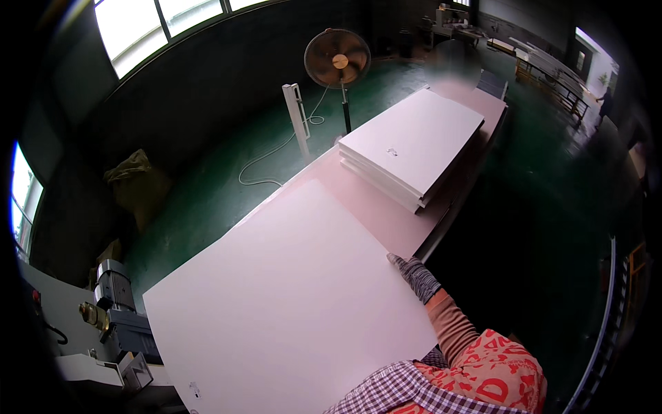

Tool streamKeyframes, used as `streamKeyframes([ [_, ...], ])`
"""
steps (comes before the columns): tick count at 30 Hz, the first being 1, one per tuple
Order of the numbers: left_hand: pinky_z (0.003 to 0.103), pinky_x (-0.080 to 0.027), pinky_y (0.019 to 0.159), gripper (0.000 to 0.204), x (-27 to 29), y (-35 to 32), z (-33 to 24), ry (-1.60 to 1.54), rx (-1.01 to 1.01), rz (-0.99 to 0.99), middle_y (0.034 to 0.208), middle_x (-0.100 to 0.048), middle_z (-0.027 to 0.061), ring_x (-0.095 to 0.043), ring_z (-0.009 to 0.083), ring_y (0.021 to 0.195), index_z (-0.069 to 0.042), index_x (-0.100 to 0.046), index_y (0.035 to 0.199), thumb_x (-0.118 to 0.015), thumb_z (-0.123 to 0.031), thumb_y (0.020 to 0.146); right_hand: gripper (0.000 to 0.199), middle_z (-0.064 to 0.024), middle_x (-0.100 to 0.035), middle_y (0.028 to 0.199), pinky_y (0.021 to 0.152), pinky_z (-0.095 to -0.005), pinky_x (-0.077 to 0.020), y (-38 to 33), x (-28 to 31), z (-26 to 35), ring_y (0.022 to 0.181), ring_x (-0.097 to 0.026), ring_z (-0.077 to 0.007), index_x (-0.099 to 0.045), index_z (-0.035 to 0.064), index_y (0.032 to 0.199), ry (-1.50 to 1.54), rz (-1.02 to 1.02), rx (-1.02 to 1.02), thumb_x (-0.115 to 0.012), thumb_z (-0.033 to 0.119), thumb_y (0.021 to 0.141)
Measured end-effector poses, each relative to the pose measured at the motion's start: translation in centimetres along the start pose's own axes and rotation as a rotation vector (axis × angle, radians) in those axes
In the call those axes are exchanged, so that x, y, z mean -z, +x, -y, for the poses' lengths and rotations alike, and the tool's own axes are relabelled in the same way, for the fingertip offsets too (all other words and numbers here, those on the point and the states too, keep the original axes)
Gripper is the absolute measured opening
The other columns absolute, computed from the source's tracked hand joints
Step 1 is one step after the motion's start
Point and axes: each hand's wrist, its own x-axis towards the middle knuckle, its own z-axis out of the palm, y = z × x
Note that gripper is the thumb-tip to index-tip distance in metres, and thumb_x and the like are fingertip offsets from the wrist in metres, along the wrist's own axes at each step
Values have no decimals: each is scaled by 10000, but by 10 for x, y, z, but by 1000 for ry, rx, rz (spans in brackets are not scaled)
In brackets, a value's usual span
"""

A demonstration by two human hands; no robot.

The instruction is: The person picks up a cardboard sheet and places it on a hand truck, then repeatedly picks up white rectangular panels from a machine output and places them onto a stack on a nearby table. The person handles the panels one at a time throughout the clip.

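Note:
A large white board [289, 290] fills the near part of the view and overlaps the long pinkish table [352, 200]. My right hand [416, 277], in a grey knit glove, is closed on the board's right edge. Its fingers beneath the edge are hidden. Close to the board's near right corner, a small patch of similar grey knit [434, 357] shows between a checked cloth and my red patterned sleeve. It may be my left hand, but its fingers are hidden. Farther up the table lies a stack of white boards [414, 141].
A standing fan [338, 61] and a white post [296, 114] stand beyond the table's left side, with a pale cable on the green floor. Machinery with a motor [114, 286] sits at lower left. A blurred shape [454, 65] is at the table's far end.

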Motion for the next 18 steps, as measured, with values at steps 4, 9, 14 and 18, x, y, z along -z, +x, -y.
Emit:
streamKeyframes([
  [4, 365, -476, 663, 598, -92, -49, -53, 5, -11, 45, 896, -604, 142, -563, 266, 733, 56, -556, 1053, -577, -480, 791, 478, -107, -620, 985, 813, -286, -418, 59, 93, -24, 916, -563, -209, -573, -22, 1038, 185, -80, -102, -508, 416, 859],
  [9, 369, -478, 636, 601, -183, -90, -93, -7, -30, 136, 862, -604, 140, -560, 269, 692, 58, -558, 1041, -595, -480, 776, 499, -102, -635, 967, 799, -302, -433, 122, 193, -31, 892, -583, -216, -589, -20, 1008, 71, -247, -232, -538, 444, 832],
  [14, 373, -479, 609, 606, -282, -136, -111, -78, -15, 303, 828, -603, 137, -557, 272, 652, 60, -559, 1029, -613, -480, 760, 563, -148, -644, 803, 740, -359, -450, 225, 270, -63, 798, -603, -277, -634, 7, 832, -286, -288, -257, -460, 542, 818],
  [18, 329, -453, 593, 274, -352, -201, -150, -121, -53, 614, 813, -599, 53, -522, 176, 630, 1, -568, 953, -653, -204, 792, 564, -210, -540, 1136, 887, -365, -418, 302, 315, -61, 1050, -518, -328, -517, 9, 1133, -532, -447, 19, -536, 460, 795],
])
